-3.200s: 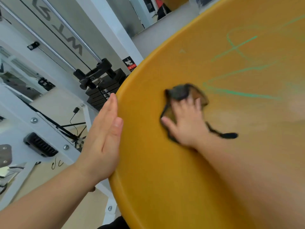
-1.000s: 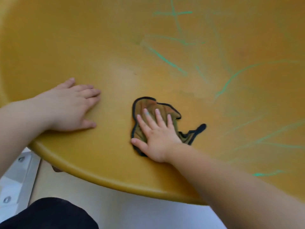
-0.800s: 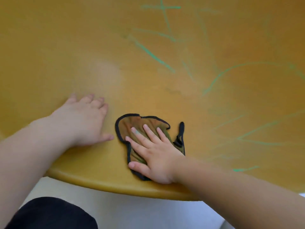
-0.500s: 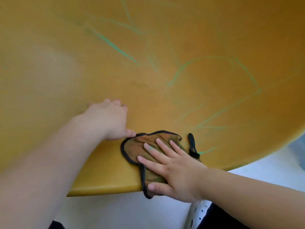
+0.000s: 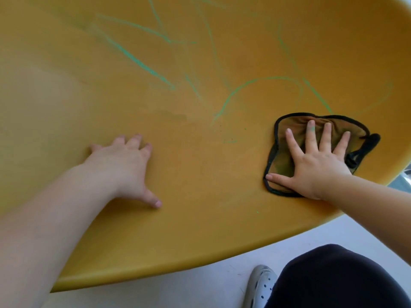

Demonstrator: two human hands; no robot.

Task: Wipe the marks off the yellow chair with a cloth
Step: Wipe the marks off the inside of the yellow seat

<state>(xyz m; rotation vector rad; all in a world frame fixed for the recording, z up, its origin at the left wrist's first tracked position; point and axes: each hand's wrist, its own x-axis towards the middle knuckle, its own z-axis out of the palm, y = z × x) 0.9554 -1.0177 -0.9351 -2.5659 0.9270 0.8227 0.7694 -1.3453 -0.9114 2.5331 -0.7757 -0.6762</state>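
Observation:
The yellow chair (image 5: 200, 214) fills most of the view as a wide curved shell. Green chalk-like marks (image 5: 142, 64) streak its upper half, with a curved line near the middle. A brown cloth (image 5: 289, 132) with black edging lies flat on the shell at the right, close to the rim. My right hand (image 5: 311, 161) presses on it with fingers spread and straight. My left hand (image 5: 124, 165) rests flat on the bare yellow surface to the left, well apart from the cloth.
A pale floor (image 5: 200, 290) shows below the chair's front rim. My dark trouser leg (image 5: 338, 278) and a grey perforated shoe (image 5: 260, 287) sit at the bottom right. A few green specks dot the shell between my hands.
My right hand has slid the cloth to the right, away from my left hand, which it was next to half a second ago. The view has also shifted.

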